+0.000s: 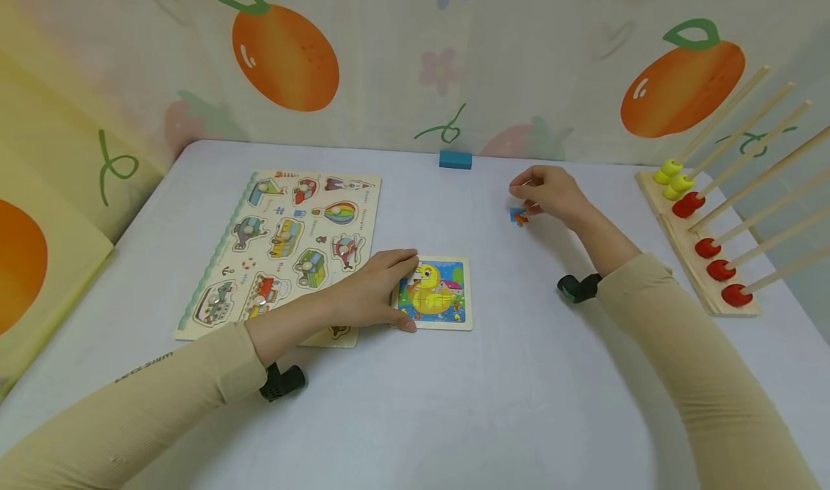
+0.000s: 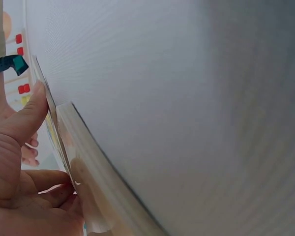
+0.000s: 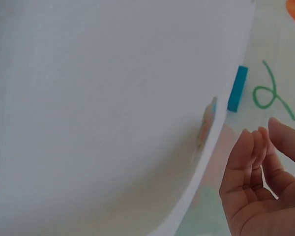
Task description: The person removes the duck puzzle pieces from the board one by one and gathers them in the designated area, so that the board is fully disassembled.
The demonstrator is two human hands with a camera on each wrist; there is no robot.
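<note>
My left hand grips the left side of a small square jigsaw puzzle picturing a yellow duck, thumb at its lower left corner and fingers at the upper one. The left wrist view shows the thumb along the board's edge and the other fingers curled under. Farther right, my right hand hovers with loosely bent fingers that hold nothing. Close below them is a small blue-and-orange puzzle piece. In the right wrist view the piece shows nearly edge-on, apart from the fingertips.
Under my left forearm lies a vehicle knob-puzzle board, partly hidden. A blue block sits at the table's back edge. On the right stands a wooden bead rack with tall pegs and red and yellow beads. A patterned cloth hangs behind.
</note>
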